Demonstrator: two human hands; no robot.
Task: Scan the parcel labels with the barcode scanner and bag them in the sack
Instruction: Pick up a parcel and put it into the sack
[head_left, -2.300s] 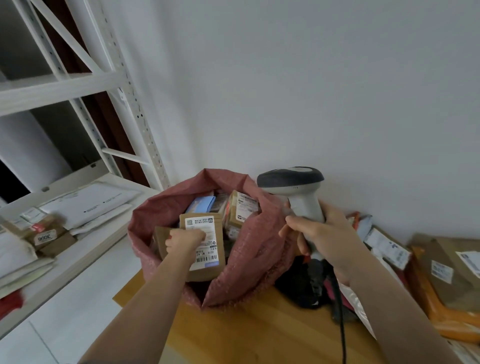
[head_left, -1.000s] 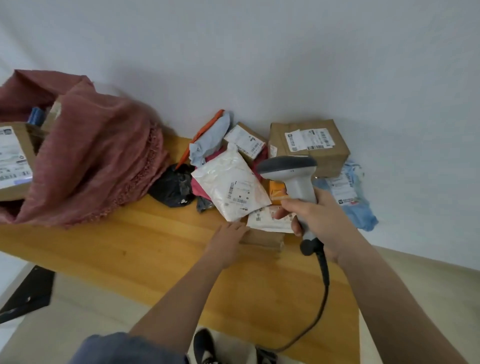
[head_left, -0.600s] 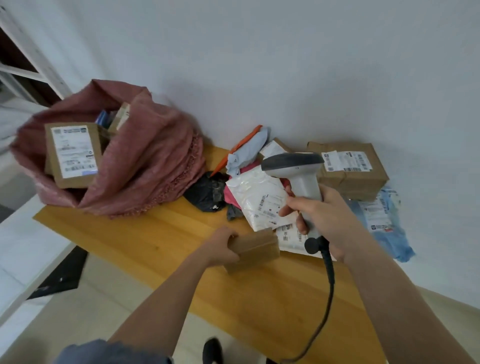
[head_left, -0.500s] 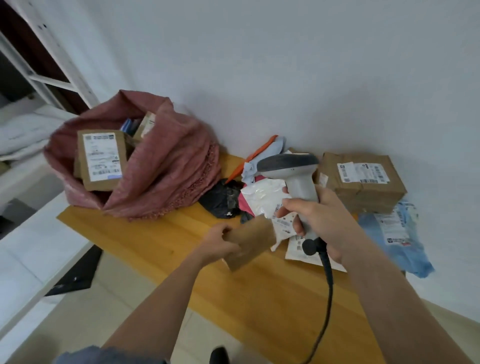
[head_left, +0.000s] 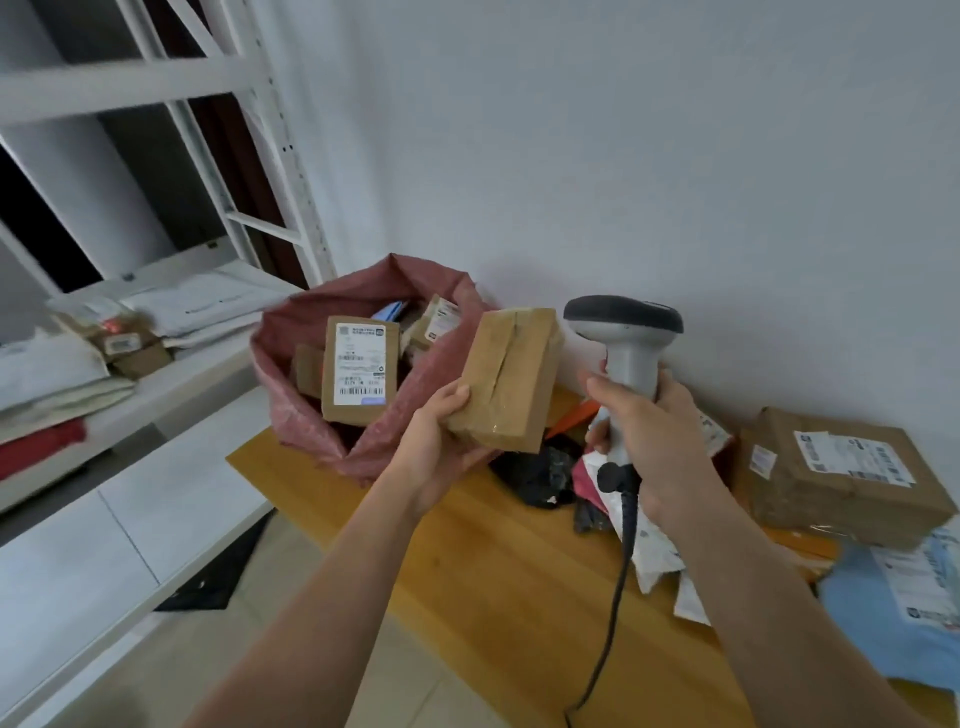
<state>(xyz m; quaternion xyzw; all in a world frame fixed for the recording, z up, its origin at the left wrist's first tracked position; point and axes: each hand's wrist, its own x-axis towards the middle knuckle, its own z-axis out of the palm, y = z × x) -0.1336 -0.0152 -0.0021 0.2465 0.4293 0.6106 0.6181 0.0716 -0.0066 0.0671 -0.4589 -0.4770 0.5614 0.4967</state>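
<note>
The left hand (head_left: 434, 452) is gripping a stiff, seemingly light taped cardboard parcel (head_left: 506, 376) by its lower end; the right hand (head_left: 652, 441) beside it is clasping the barcode scanner (head_left: 626, 338).

Browns, dusty red and grey on a honey-yellow surface (head_left: 498, 582)

Plain tan parcel (head_left: 506, 376); dusty-red sack (head_left: 363, 306); scanner (head_left: 626, 338) dark grey above, pale grey below.

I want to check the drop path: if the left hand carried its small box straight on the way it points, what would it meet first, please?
Probably the red sack: the left hand, gripping the taped cardboard box, points up and forward at the sack's near rim. Depth is unclear, so the box may pass just right of the rim towards the wall.
</note>
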